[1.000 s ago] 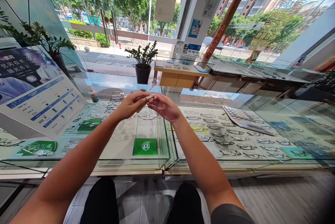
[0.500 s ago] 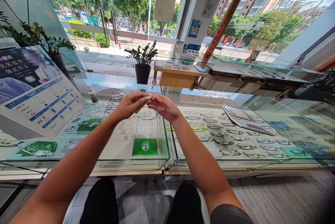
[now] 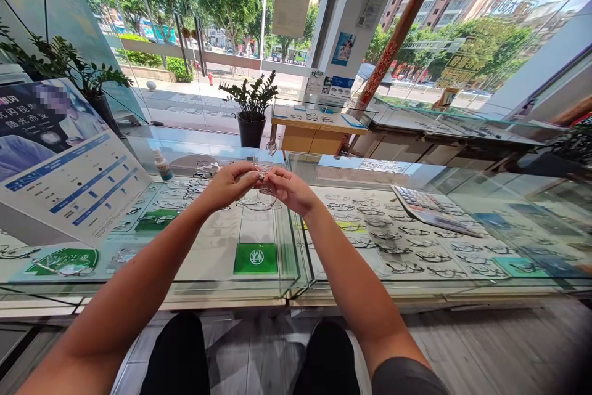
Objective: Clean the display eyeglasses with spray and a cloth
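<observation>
Over the glass counter, my left hand (image 3: 231, 184) and my right hand (image 3: 292, 190) meet with their fingertips pinched together. Between them is a thin-rimmed pair of eyeglasses (image 3: 264, 156), turned so that one round lens shows above the fingers and another part seems to show below. A small pale bit is visible at the fingertips; I cannot make out whether it is cloth or part of the glasses. Below the hands, under the glass, are more spectacle frames and a green card with a white logo (image 3: 256, 258).
A display board (image 3: 69, 167) stands on the counter at left, with a small spray bottle (image 3: 161, 164) beside it. On the right, a tablet-like panel (image 3: 435, 213) lies over rows of eyeglasses (image 3: 416, 244). A potted plant (image 3: 252, 130) stands beyond the counter.
The eyeglasses have been turned between my fingers, so a round lens now rises above them. My hands have stayed in nearly the same place.
</observation>
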Available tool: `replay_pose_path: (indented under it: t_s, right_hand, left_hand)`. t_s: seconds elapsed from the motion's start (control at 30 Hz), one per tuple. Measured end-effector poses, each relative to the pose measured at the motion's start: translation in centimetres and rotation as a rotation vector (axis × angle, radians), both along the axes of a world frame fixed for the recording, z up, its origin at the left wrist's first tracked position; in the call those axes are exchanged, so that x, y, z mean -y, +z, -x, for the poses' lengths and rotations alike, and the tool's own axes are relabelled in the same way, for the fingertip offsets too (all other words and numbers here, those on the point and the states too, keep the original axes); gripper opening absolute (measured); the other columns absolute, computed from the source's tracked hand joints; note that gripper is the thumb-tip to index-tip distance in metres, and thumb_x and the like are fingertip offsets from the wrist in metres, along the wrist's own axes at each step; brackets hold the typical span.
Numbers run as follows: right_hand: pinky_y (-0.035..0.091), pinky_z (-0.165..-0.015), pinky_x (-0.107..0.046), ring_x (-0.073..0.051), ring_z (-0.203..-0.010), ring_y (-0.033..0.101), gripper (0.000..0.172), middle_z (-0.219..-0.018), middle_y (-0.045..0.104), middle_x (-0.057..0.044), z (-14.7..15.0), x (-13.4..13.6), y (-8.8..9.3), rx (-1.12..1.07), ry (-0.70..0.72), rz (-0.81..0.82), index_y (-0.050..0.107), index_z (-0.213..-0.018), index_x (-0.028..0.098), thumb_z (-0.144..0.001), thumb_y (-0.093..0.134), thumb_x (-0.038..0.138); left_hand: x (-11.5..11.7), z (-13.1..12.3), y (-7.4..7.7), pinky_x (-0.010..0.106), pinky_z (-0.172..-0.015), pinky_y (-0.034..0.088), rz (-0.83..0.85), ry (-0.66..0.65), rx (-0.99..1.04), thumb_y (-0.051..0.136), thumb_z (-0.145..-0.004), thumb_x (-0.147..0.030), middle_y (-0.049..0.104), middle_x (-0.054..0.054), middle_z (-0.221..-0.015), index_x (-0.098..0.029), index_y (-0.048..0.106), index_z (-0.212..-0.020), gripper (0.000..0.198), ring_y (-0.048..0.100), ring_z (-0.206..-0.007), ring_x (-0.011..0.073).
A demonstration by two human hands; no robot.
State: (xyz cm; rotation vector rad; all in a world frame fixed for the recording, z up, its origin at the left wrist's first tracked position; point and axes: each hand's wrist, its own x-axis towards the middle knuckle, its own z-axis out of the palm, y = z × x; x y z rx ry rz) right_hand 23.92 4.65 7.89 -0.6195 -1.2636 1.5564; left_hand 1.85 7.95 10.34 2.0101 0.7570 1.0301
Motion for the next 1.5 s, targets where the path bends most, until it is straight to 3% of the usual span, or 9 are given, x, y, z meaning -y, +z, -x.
replay_pose_path:
  t_s: [0.13,0.23,0.43,0.63,0.83,0.93,1.07,1.23,1.5]
  right_hand:
    - [0.058,-0.108,-0.037,-0.019,-0.103,0.077,0.045,-0.098,0.084,-0.004,0.1,0.0,0.0,0.026,-0.005,0.007,0.076,-0.088,0.022,-0.079,0.102,0.058]
    - [0.057,-0.110,-0.038,-0.020,-0.104,0.077,0.045,-0.098,0.085,-0.005,0.3,0.1,0.1,0.026,-0.034,-0.007,0.076,-0.087,0.022,-0.077,0.102,0.057]
    - [0.059,-0.102,-0.035,-0.018,-0.096,0.075,0.039,-0.093,0.082,-0.002,0.3,0.3,0.6,-0.030,-0.091,-0.038,0.074,-0.084,0.024,-0.084,0.098,0.054]
    - [0.060,-0.098,-0.030,-0.016,-0.095,0.075,0.034,-0.094,0.080,-0.001,-0.5,0.1,0.8,-0.094,-0.152,-0.020,0.074,-0.086,0.024,-0.088,0.095,0.051]
    - [0.062,-0.097,-0.030,-0.016,-0.097,0.074,0.036,-0.096,0.079,0.000,-0.5,0.5,1.1,-0.148,-0.123,-0.039,0.076,-0.085,0.025,-0.082,0.100,0.051]
    - [0.062,-0.100,-0.033,-0.017,-0.098,0.074,0.034,-0.097,0.078,-0.001,-0.4,0.7,1.3,-0.136,-0.130,-0.032,0.073,-0.085,0.025,-0.086,0.098,0.049]
    - [0.062,-0.102,-0.034,-0.017,-0.098,0.073,0.032,-0.096,0.076,-0.001,-0.3,0.8,1.4,-0.120,-0.149,-0.021,0.070,-0.083,0.025,-0.092,0.092,0.047]
    - [0.061,-0.100,-0.031,-0.016,-0.098,0.074,0.031,-0.096,0.075,0.000,-0.3,0.8,1.3,-0.150,-0.109,-0.041,0.072,-0.085,0.024,-0.090,0.093,0.046]
    - [0.061,-0.102,-0.034,-0.017,-0.099,0.074,0.032,-0.097,0.076,0.000,-0.1,1.1,1.6,-0.152,-0.119,-0.025,0.069,-0.083,0.025,-0.091,0.092,0.047]
  left_hand:
    - [0.0,0.0,-0.1,0.026,-0.056,0.042,0.056,-0.012,-0.052,0.068,-0.096,-0.056,0.069,0.001,-0.071,-0.017,0.083,-0.116,0.046,0.053,-0.059,0.0137]
    - [0.0,0.0,-0.2,0.025,-0.052,0.036,0.095,-0.005,-0.024,0.072,-0.094,-0.057,0.068,0.001,-0.070,-0.018,0.082,-0.116,0.046,0.048,-0.055,0.0124]
    - [-0.1,-0.2,-0.3,0.027,-0.056,0.041,0.155,0.039,0.137,0.080,-0.089,-0.058,0.068,0.002,-0.075,-0.020,0.078,-0.093,0.039,0.052,-0.061,0.0139]
    - [-0.4,-0.1,0.0,0.025,-0.060,0.046,0.426,-0.051,0.395,0.092,-0.081,-0.055,0.069,0.002,-0.079,-0.020,0.073,-0.097,0.043,0.058,-0.066,0.0142]
    - [-0.7,-0.2,0.4,0.025,-0.061,0.051,0.592,-0.078,0.542,0.078,-0.092,-0.048,0.061,0.000,-0.073,-0.019,0.067,-0.096,0.031,0.054,-0.063,0.0138]
    - [-0.9,-0.1,0.5,0.026,-0.062,0.052,0.638,-0.053,0.580,0.076,-0.089,-0.041,0.061,0.001,-0.074,-0.018,0.068,-0.093,0.024,0.055,-0.065,0.0146]
    - [-0.9,0.1,0.7,0.026,-0.060,0.050,0.642,-0.074,0.567,0.075,-0.074,-0.026,0.063,0.001,-0.080,-0.018,0.069,-0.094,0.022,0.055,-0.066,0.0141]
    - [-0.4,0.3,1.0,0.024,-0.056,0.045,0.596,-0.101,0.526,0.082,-0.067,-0.026,0.065,0.000,-0.081,-0.019,0.070,-0.096,0.032,0.056,-0.066,0.0136]
    - [-0.3,-0.2,0.2,0.025,-0.062,0.047,0.391,0.020,0.420,0.096,-0.077,-0.053,0.071,0.001,-0.084,-0.020,0.068,-0.090,0.046,0.060,-0.070,0.0131]
